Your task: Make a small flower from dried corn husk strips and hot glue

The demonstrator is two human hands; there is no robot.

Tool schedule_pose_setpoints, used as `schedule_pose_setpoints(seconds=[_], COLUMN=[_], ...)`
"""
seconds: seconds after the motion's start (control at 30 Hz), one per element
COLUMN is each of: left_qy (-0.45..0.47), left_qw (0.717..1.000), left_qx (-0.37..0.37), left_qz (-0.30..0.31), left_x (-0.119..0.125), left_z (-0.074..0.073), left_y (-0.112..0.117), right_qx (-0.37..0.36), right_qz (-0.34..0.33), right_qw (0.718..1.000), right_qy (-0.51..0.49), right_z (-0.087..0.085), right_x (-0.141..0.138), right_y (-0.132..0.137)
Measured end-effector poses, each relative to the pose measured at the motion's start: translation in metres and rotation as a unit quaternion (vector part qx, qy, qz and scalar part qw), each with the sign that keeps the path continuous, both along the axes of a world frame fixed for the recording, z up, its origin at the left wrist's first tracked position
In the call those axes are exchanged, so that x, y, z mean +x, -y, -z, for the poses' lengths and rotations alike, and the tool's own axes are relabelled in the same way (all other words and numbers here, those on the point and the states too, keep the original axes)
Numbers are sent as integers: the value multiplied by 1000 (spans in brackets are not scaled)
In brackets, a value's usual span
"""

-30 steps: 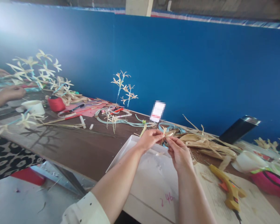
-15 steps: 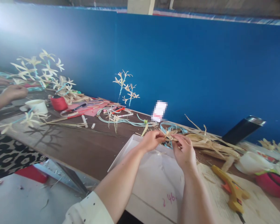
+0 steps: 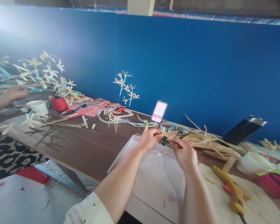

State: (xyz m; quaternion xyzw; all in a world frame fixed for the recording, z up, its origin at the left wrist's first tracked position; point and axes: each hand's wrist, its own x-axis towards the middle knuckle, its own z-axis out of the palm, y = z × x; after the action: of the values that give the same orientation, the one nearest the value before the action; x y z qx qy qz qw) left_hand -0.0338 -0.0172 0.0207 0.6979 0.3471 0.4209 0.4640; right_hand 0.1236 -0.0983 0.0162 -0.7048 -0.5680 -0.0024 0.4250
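Note:
My left hand (image 3: pixel 151 138) is closed in a pinch over the far edge of a white box lid (image 3: pixel 154 174). A small piece of pale dried husk (image 3: pixel 163 131) sticks up at its fingertips. Just to the right, my right hand (image 3: pixel 184 152) has its thumb and fingers pressed together; what they hold, if anything, is too small to make out. A gap separates the two hands' fingertips. Behind them lies a heap of dried husk strips (image 3: pixel 200 142), with a light-blue ribbon (image 3: pixel 175 127) looped at its left end.
A yellow glue gun (image 3: pixel 233 189) rests on a paper sheet at right, near a white cup (image 3: pixel 253 162) and a dark flask (image 3: pixel 244 130). Husk flowers (image 3: pixel 122 80) stand by the blue wall. At far left is another person's hand (image 3: pixel 17 92) near a white mug (image 3: pixel 38 107).
My right hand's fingertips have drawn back slightly toward me, leaving more space between my hands. The other person's hand at far left has shifted a little.

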Motion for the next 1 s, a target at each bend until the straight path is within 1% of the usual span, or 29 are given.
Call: schedule_pose_setpoints(seconds=[0.07,0.1,0.17,0.23,0.3,0.33,0.4,0.5,0.7,0.87,1.0], left_qy=[37,58,98,116,119,118,111,95,73,66,65], left_qw=[998,996,989,985,984,985,986,989,995,995,995], left_qx=[-45,-70,-105,-119,-115,-110,-99,-84,-42,-35,-21], left_qz=[1,10,34,53,64,67,69,71,62,68,70], left_x=[0,1,1,2,3,3,4,6,7,7,6], left_z=[-1,-2,-3,-3,-2,-2,0,1,-1,-3,-2], left_y=[-1,-2,-1,0,2,3,4,6,9,11,10], right_qx=[23,37,60,74,84,92,102,104,97,104,117], right_qz=[11,13,7,-14,-44,-56,-70,-78,-78,-54,-58], right_qw=[995,987,953,905,864,849,831,822,841,838,835], right_qy=[-94,-158,-297,-418,-495,-517,-542,-555,-527,-534,-535], right_z=[-1,-1,-1,-1,-1,-2,-2,-2,0,-1,-2], right_x=[-3,-6,-12,-18,-23,-25,-27,-27,-27,-28,-28], right_y=[-1,-2,-3,-5,-7,-7,-8,-8,-8,-9,-9])
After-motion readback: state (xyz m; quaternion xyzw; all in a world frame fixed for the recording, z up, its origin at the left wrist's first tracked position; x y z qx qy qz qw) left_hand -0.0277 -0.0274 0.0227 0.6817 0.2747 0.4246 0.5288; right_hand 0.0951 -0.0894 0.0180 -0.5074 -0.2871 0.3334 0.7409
